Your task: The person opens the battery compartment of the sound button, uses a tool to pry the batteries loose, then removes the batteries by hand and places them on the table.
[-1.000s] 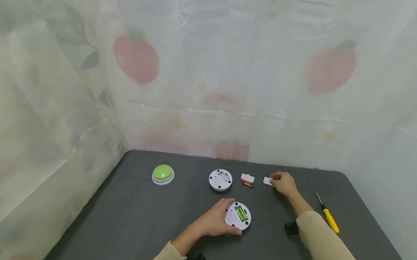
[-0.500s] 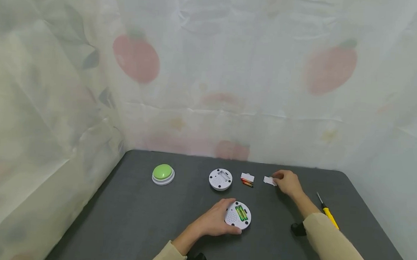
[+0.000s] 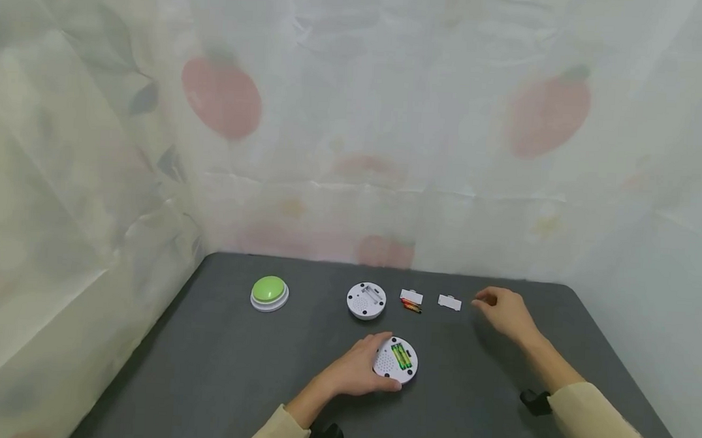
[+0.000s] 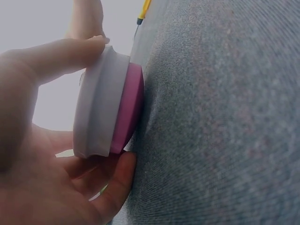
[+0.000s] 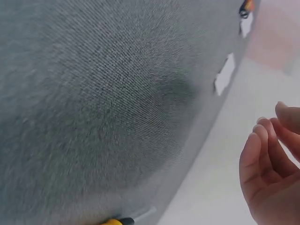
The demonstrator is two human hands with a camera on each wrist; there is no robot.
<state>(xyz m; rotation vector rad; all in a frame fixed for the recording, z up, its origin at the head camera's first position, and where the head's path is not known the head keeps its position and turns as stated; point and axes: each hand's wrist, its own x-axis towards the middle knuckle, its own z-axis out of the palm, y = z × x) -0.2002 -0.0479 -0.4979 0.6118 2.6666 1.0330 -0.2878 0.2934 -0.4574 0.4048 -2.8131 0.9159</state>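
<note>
Gripping the white round unit [image 3: 388, 364], the left hand [image 3: 355, 372] has its thumb on the near edge and fingers curled round the far edge; green batteries [image 3: 401, 356] lie side by side in the unit's upturned slot. Pink dome [image 4: 129, 108] of the unit faces down toward the grey surface [image 3: 250, 371]; contact cannot be told. Right hand [image 3: 508, 315] hangs beyond the unit and well to its right, fingers loosely bent, narrow gap to the thumb. Beyond the unit, slightly left: second white unit [image 3: 359, 304], base up, slot uncovered. Straight beyond the unit: first white cover [image 3: 411, 296], orange-and-dark batteries [image 3: 411, 306] along its near edge, touching or just beside, cannot tell. Beyond the unit, to its right: second white cover [image 3: 450, 303], flat, near the right hand but apart from it. Well left of the unit, farther out: green-topped button [image 3: 269, 290], dome up. Yellow-handled screwdriver [image 4: 145, 10] shows past the unit in the left wrist view.
</note>
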